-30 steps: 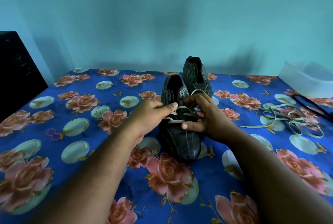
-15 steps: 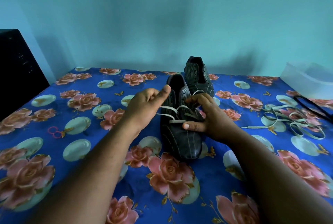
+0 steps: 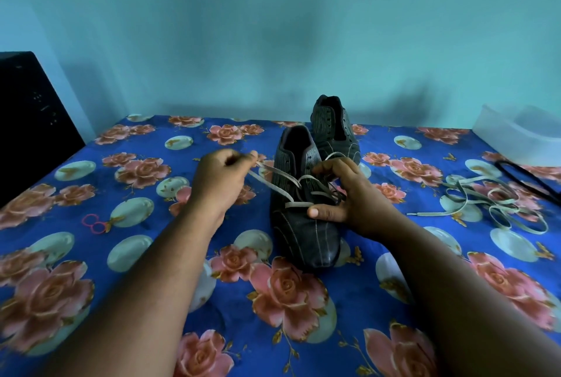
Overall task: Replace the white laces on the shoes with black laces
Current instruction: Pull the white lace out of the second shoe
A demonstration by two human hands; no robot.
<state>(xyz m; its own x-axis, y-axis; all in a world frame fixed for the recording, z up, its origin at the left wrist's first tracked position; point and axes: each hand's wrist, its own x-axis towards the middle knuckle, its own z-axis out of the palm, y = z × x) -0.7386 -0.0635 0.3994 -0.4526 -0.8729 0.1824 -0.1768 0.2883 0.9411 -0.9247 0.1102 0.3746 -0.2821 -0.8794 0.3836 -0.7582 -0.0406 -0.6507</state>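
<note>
Teal walls rise behind a bed (image 3: 127,258) spread with a blue cloth of pink roses, and the work sits near its middle. One dark shoe (image 3: 303,224) stands there with its toe toward the person and its heel toward the wall, so its long axis runs straight away from the viewer; a second shoe (image 3: 334,130), apparently unlaced, stands just behind it toward the far edge.

The left hand (image 3: 221,179) is curled, pinching a strand of the white lace (image 3: 273,185) between thumb and fingertips, out to the left of the shoe. That strand runs slanting from the hand down across to the lower eyelets. The right hand (image 3: 349,194) rests on the shoe's right side, thumb laid across the vamp just below the lowest crossing and fingers curled over the lacing. It appears to steady the shoe, though whether those fingers grip a strand I cannot tell.

Since the lace leaves the eyelets leftward, the left hand looks best placed to draw it further out sideways, across the shoe's axis, while the right holds.

Toward the right edge lies a loose white lace (image 3: 498,209), with a black lace (image 3: 528,179) and a clear tub (image 3: 516,136) beyond it.
</note>
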